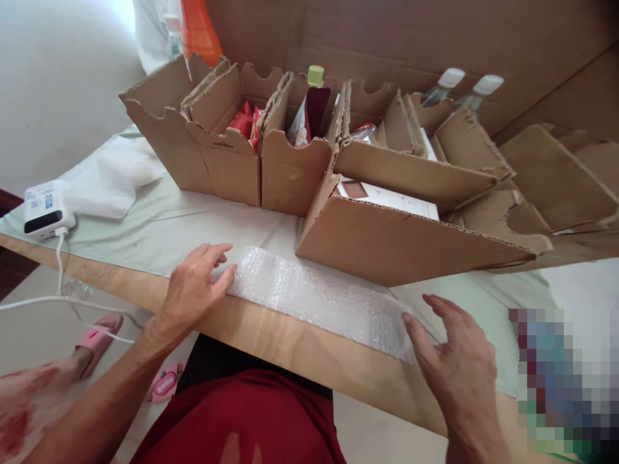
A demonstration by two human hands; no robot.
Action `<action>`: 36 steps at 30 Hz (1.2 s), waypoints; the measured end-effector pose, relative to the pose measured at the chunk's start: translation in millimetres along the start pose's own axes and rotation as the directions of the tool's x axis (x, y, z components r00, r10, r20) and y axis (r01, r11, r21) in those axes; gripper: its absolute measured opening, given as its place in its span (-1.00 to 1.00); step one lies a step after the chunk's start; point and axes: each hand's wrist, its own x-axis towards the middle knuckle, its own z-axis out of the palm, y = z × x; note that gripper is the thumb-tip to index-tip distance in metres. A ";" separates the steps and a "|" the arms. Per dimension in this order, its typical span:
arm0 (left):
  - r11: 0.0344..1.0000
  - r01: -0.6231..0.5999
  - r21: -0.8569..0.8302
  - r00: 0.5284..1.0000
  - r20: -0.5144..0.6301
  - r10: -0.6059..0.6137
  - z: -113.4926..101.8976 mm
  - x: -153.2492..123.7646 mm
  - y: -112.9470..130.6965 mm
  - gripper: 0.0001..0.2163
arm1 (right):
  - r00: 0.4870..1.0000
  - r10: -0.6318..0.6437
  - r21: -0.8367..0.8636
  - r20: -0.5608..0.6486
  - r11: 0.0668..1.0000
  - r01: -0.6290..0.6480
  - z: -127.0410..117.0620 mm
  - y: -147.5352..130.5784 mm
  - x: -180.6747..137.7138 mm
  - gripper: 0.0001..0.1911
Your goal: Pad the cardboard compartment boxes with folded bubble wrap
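Observation:
A long strip of clear bubble wrap (319, 296) lies flat along the front edge of the table, partly over the bare wood. At its left end is my left hand (196, 283), palm toward the strip, thumb and fingers apart, the thumb near or touching the corner. My right hand (452, 354) is at the other end, its fingers spread and the thumb tip at the strip's edge. Neither hand grips the wrap. Just behind the strip stands a cardboard box (411, 248) holding a white box (391, 200).
More cardboard bins (217, 167) line the back, with red packets (246, 122) and a green-capped bottle (316, 76). Two white-capped bottles (452, 78) stand behind. At left are a white device (48, 209) with a cable and white wrapping (106, 180). Another person's pink slipper (99, 341) shows below.

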 end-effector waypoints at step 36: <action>0.899 -0.014 0.438 0.957 0.268 -0.116 15.7 2.8 2.7 -0.74 | 0.971 -0.144 -0.005 0.193 0.989 0.147 30.2 22.9 7.2 -0.46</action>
